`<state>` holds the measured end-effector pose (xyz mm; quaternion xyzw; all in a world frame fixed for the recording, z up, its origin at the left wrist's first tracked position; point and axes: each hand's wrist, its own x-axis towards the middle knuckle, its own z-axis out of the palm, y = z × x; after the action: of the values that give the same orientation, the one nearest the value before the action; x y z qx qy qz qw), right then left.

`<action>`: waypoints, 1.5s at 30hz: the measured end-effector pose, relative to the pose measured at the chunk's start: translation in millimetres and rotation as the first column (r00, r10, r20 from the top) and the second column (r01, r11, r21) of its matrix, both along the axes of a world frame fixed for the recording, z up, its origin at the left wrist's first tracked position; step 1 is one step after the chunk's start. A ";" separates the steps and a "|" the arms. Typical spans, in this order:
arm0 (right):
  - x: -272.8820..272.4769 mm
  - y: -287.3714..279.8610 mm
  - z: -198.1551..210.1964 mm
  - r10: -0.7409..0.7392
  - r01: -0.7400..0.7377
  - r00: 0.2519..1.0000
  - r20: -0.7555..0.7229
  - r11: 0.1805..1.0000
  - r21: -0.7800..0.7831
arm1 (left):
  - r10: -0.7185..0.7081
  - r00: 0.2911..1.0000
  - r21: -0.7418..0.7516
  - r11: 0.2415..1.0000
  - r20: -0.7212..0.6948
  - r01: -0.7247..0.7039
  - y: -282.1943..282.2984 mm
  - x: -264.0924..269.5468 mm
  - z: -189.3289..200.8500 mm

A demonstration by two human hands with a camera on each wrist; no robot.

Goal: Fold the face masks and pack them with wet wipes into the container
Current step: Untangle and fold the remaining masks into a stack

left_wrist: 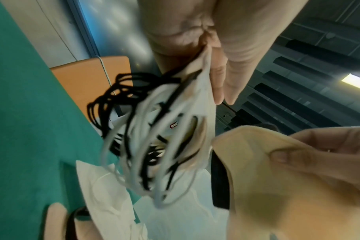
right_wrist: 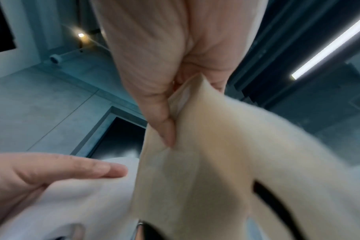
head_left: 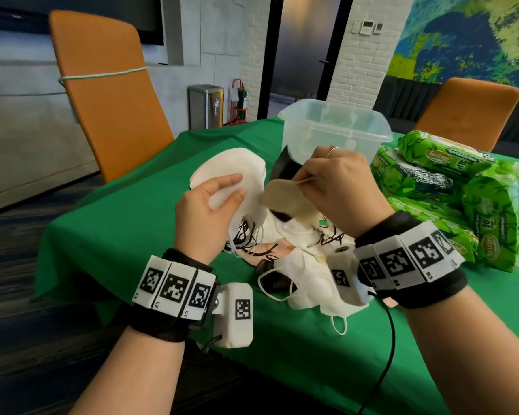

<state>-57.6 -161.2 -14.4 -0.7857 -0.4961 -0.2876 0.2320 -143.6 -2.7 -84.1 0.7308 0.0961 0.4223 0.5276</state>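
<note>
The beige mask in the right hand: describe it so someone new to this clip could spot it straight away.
Start at the clear plastic container on the green tablecloth. Just in front of it, the right hand pinches the beige mask by its upper edge, above the loose pile of masks. It is tan, whereas the stack of masks the left hand holds beside it is white.

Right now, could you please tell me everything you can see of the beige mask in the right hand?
The beige mask is soft, matte fabric, curved like a folded cup, with a dark strap showing below it. The right hand pinches its upper edge between thumb and fingers, holding it above the table, beside the white masks held by the left hand.
</note>
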 end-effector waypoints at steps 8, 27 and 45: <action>-19.5 20.8 -19.1 0.132 -0.131 0.991 -0.013 0.962 -0.240 | -0.174 0.983 -0.179 0.967 0.060 0.182 -12.7 4.1 6.8; -17.3 -8.6 -11.1 0.034 -0.031 0.982 -0.186 0.999 0.015 | 0.137 0.989 -0.260 0.958 0.057 -0.118 19.0 6.9 -1.4; -20.5 3.4 7.2 0.304 -0.182 0.694 -0.653 0.951 0.249 | -0.178 0.973 -0.355 0.909 0.146 0.220 -0.2 -4.5 7.9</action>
<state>-78.1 -157.8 -7.2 -0.7410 -0.4497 0.0153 0.4984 -148.0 -2.9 -76.2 0.6000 0.0694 0.3805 0.7003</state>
